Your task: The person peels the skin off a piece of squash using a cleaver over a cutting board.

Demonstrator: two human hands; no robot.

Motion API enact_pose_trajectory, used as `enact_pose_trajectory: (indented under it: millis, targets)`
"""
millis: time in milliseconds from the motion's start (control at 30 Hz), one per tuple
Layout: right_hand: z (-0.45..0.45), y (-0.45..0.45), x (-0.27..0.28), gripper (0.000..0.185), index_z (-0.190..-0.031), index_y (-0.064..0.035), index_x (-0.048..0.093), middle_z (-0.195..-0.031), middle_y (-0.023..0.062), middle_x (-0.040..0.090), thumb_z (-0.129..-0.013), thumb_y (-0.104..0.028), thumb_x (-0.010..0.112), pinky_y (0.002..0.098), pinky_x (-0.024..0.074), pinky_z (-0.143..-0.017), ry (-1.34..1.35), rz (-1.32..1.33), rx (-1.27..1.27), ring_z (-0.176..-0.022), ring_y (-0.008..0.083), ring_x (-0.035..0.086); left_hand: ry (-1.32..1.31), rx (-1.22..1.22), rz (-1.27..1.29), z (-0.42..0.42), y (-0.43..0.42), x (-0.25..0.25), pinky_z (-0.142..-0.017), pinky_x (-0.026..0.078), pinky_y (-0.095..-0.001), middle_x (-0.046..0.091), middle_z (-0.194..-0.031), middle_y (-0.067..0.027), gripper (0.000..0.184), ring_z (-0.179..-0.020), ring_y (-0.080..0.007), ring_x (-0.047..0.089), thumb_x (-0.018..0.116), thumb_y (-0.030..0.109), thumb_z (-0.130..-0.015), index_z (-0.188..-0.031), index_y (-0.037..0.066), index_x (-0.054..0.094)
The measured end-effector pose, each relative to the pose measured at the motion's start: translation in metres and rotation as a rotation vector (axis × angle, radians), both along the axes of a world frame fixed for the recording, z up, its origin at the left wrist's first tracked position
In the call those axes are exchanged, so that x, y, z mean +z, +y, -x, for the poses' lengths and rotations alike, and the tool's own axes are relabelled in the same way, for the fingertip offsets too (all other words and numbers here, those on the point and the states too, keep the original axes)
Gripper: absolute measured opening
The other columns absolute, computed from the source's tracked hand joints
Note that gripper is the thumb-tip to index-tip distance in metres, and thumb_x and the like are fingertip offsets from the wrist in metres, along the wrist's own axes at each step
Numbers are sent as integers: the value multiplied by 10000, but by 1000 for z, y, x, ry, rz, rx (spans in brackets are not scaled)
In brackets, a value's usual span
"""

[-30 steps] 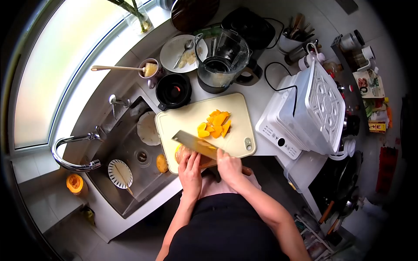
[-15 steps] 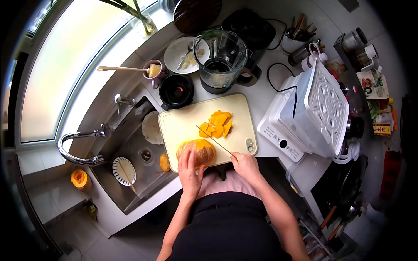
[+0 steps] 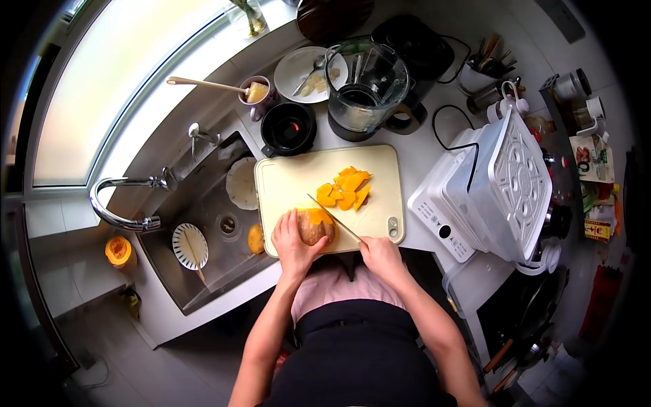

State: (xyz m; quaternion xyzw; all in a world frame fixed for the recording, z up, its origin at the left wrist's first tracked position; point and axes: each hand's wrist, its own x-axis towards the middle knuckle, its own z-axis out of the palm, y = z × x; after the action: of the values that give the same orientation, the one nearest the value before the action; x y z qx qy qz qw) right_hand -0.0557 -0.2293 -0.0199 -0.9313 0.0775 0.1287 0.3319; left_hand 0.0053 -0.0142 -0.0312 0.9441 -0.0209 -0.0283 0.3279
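A chunk of pumpkin (image 3: 314,230) with tan rind and a bright orange upper edge rests near the front of the cream cutting board (image 3: 278,180). My left hand (image 3: 293,245) grips it from the left, fingers over its side and thumb along the front. In my right hand (image 3: 381,255) is a kitchen knife (image 3: 344,226), its handle mostly hidden by the fingers. The blade slants up and left along the pumpkin's right side; whether it touches the flesh I cannot tell. Several cut pumpkin pieces (image 3: 347,188) lie in a loose pile beyond the blade.
To the left is the sink (image 3: 207,271) with a striped dish (image 3: 190,247). Behind the board stand a black bowl (image 3: 289,129), a glass blender jug (image 3: 366,81) and a white plate (image 3: 293,71). A white appliance (image 3: 441,230) stands right. Another pumpkin piece (image 3: 118,251) sits far left.
My left hand has shifted from on top of the pumpkin to its left side. The knife has come closer to the pumpkin's right side. The whole view has swung slightly.
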Motion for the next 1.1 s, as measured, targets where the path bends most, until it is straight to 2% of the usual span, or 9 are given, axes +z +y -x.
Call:
enact_pose_trajectory:
  millis: [100, 333, 433, 500, 667, 733, 767, 900, 1100]
  targets:
    - [-4, -7, 7, 217, -995, -72, 731, -753, 231, 676, -909, -207, 584, 488, 552, -668, 44, 37, 3, -712, 400, 681, 40, -102, -68, 0, -2, 3, -1113, 290, -504, 390, -1444, -215, 1046, -1342, -405, 344, 904, 375, -594, -1431, 29, 382]
    - [-15, 4, -3, 228, -1005, -63, 734, -778, 231, 684, -916, -214, 588, 481, 551, -694, 37, 31, -118, -736, 391, 687, 14, 211, -13, 17, -21, -2, -1145, 264, -528, 241, -1507, -297, 1103, -1380, -470, 270, 928, 358, -571, -1470, 98, 344]
    - [-17, 0, -3, 242, -1024, -59, 733, -781, 234, 684, -917, -226, 595, 481, 551, -695, 58, 16, -152, -736, 397, 685, -1, -3, -33, -4, 2, 2, -1144, 289, -514, 283, -1499, -282, 1112, -1377, -468, 288, 935, 346, -542, -1466, 104, 367]
    - [-18, -2, -4, 245, -1028, -57, 733, -784, 235, 684, -915, -226, 597, 481, 551, -694, 44, 2, -163, -738, 400, 684, 46, -463, -26, -32, 14, 4, -1154, 296, -498, 314, -1504, -258, 1137, -1390, -460, 293, 938, 337, -509, -1464, 88, 374]
    - [-14, -1, -1, 226, -1017, -56, 727, -770, 224, 683, -909, -216, 609, 483, 549, -668, -6, 26, -167, -734, 395, 682, 79, -537, 20, -42, 15, 4, -1171, 278, -499, 298, -1536, -231, 1159, -1431, -442, 255, 936, 351, -510, -1475, 71, 357]
    - [1, 1, 8, 246, -1071, -55, 702, -761, 207, 679, -892, -204, 624, 487, 544, -642, -43, 31, -150, -703, 389, 675, -30, -375, -9, -24, 15, 7, -1170, 271, -510, 287, -1542, -228, 1112, -1435, -439, 247, 923, 332, -560, -1478, 83, 348]
    - [10, 3, 19, 280, -1114, -56, 683, -751, 192, 671, -881, -204, 634, 488, 541, -626, -55, 52, -122, -682, 381, 670, -124, -301, 48, -12, 13, 12, -1136, 316, -500, 387, -1492, -184, 878, -1397, -405, 333, 874, 248, -665, -1417, 96, 446]
    - [47, 14, 34, 432, -1251, -75, 617, -743, 141, 629, -836, -179, 676, 468, 539, -579, -63, 120, -47, -618, 356, 655, -264, -325, -28, 12, 6, 15, -1026, 404, -458, 599, -1268, -89, 391, -1250, -317, 500, 730, 71, -779, -1163, 94, 659]
    - [65, 32, 38, 484, -1287, -65, 597, -748, 134, 617, -819, -150, 685, 441, 534, -522, -106, 193, -49, -580, 334, 653, -271, -413, -145, 11, 3, 0, -1035, 397, -471, 591, -1295, -105, 309, -1266, -324, 487, 638, 56, -834, -1142, 47, 661]
